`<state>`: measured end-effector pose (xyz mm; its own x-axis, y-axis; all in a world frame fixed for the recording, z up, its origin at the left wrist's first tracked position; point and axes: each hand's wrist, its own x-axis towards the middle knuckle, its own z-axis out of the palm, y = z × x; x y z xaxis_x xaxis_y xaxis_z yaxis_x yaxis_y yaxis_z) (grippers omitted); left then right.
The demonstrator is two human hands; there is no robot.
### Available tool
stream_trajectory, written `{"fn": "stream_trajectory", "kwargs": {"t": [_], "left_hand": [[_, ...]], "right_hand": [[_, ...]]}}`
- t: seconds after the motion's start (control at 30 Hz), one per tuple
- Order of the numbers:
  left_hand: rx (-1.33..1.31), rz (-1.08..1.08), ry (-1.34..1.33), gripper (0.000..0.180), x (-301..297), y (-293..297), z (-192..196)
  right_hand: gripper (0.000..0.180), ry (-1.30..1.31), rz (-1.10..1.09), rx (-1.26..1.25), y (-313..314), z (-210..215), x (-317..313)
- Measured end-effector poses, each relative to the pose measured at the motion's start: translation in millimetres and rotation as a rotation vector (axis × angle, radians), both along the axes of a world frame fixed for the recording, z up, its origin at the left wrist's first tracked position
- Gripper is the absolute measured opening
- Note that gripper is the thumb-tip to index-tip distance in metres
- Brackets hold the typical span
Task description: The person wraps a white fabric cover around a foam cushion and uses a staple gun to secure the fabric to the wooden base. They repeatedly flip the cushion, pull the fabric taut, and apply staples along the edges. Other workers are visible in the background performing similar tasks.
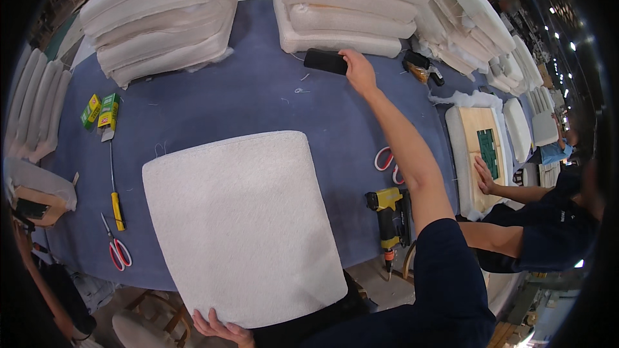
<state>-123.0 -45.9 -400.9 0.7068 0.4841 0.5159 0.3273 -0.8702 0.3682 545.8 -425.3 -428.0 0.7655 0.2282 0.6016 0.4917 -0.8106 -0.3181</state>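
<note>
My right hand (360,71) reaches to the far side of the table, its fingers closed round one end of a black phone-like slab (325,61). In front of me lies a padded seat cushion (242,225) covered in white fabric, its near end overhanging the table edge. At the cushion's near left corner rests my left hand (222,330), fingers apart against its edge. Below my right forearm are a yellow and black staple gun (389,219) and red-handled scissors (385,159), partly covered by the arm.
White cushions are stacked at the back left (161,19) and back middle (348,16). On the left lie green-yellow boxes (108,113), a yellow-handled screwdriver (117,209) and scissors (118,251). At right, a co-worker's hand (483,176) touches a wood-backed cushion (465,154).
</note>
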Motion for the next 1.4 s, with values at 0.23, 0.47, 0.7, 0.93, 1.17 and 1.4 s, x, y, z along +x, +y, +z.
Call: {"fn": "stream_trajectory", "kwargs": {"t": [0.23,0.47,0.7,0.93,1.17,1.4], "left_hand": [[-0.027,-0.004,0.242,0.057,-37,18,-23],[-0.065,-0.007,0.18,0.054,-34,12,-26],[-0.024,-0.017,0.181,0.058,-30,14,-23],[0.034,0.052,0.003,0.066,4,-13,0],[-0.04,0.007,0.081,0.073,6,-5,-6],[0.163,-0.199,0.15,0.067,-15,16,-23]], "right_hand": [[0.025,0.21,-0.072,-0.107,-16,-8,33],[0.028,0.452,-0.098,0.033,-68,-94,65],[0.024,1.033,-0.108,0.42,-77,-90,34],[0.04,1.358,-0.056,-0.111,-113,29,1],[0.075,0.201,-0.809,-0.496,-266,33,48],[0.096,0.526,-0.85,-0.302,-292,27,82]]}}
